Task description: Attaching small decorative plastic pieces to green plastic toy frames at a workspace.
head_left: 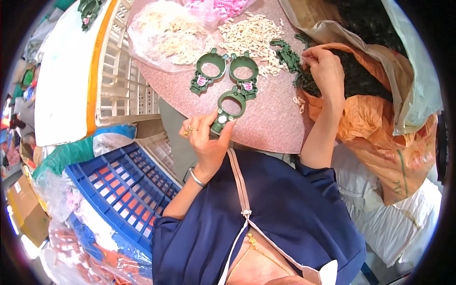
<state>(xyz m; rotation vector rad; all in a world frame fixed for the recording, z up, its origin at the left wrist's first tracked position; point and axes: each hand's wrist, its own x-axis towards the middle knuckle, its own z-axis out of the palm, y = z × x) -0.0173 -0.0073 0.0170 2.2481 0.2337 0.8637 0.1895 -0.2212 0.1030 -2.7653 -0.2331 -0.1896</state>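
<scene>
Pinching green plastic ring-shaped toy frame (228, 108), left hand (205, 137) should steady it; right hand (325, 69) fingers clenched, picking among dark green parts (287, 54).

Bystanders around the pink round table

Near the table's (266, 128) far edge lie a clear bag of pale pieces (166, 35) and, just beside it, a loose heap of cream pieces (251, 35). A white slatted crate (123, 80) stands against its left edge; a blue crate (126, 187) sits lower left, near a cardboard box (26, 209).
</scene>
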